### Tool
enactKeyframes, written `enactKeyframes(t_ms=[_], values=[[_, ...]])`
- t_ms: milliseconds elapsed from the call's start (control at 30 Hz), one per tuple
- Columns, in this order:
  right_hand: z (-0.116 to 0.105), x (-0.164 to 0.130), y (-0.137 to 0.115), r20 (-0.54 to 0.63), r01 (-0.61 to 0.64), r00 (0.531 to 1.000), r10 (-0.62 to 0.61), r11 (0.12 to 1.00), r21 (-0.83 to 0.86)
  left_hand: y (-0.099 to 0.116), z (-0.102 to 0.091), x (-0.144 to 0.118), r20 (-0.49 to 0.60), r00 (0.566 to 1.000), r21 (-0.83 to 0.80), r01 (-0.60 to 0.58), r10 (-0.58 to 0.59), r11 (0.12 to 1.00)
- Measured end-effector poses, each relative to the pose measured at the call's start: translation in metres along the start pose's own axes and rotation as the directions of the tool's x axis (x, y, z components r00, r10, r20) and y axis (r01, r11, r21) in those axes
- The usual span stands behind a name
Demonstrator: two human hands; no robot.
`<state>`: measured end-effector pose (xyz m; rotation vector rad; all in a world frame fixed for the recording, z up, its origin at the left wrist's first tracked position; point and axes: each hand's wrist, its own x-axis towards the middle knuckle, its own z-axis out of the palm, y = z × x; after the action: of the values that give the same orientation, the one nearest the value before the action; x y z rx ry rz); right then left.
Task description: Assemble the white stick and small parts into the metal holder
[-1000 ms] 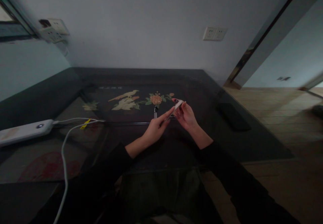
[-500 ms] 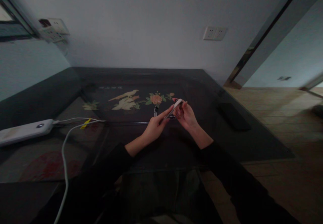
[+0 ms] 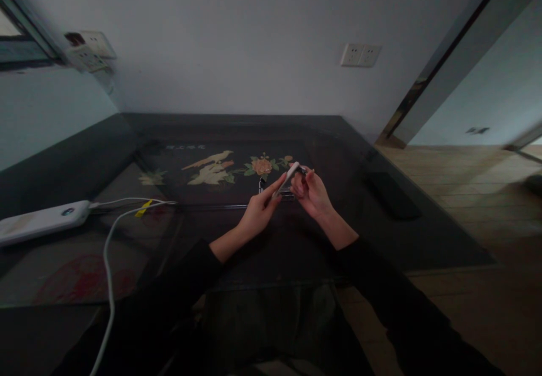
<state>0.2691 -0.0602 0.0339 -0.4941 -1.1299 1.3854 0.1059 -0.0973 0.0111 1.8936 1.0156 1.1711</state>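
1. Right hand (image 3: 314,194): fingers curled, pinching the upper end of a small slim white stick-like object (image 3: 288,176); dark-painted nails, black sleeve.
2. Left hand (image 3: 259,214): thumb and forefinger pressed together on the lower end of the same white object; other fingers folded under. Black sleeve too.
3. White object: held tilted between both hands, lower-left to upper-right, above the table, not resting on it. Too small and dim to tell what it is exactly.
4. Landmark = painted orange flower (image 3: 261,166) under the glass of the dark glass-topped table (image 3: 423,240). The white object is just right of the flower, slightly nearer the person.
5. Small dark upright item (image 3: 261,184) just below the flower, close to the left fingertips; can't tell if touching.
6. Pale painted bird motif (image 3: 210,168) left of the flower, same panel.
7. Flat black rectangular slab (image 3: 392,195) well right of the flower, lying on the glass.
8. White oblong power bank (image 3: 40,222) far left of the flower, near the table edge; white cable (image 3: 106,252) with a yellow tag (image 3: 143,208) runs from it toward the person.
9. White wall socket plate (image 3: 359,55) on the grey wall, above and right of the flower.
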Motion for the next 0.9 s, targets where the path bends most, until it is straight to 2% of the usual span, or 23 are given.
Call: enactKeyframes(t_ms=[267,500,900], values=[[-0.0032,-0.0009,0.0062,-0.051,-0.001,0.999,0.001,1.000,0.008,0.0061,0.0037,-0.0029,0.065,0.996,-0.029,-0.063,0.064,0.998],[-0.0052,-0.0004,0.0053,-0.045,-0.017,0.999,0.019,0.999,0.037,0.0086,0.0051,-0.0048,0.091,0.991,-0.048,-0.097,0.101,0.994],[-0.0019,-0.0004,0.0032,0.004,-0.001,1.000,0.001,1.000,0.019,0.0018,-0.0001,0.0017,-0.007,1.000,-0.018,-0.024,0.024,1.000]])
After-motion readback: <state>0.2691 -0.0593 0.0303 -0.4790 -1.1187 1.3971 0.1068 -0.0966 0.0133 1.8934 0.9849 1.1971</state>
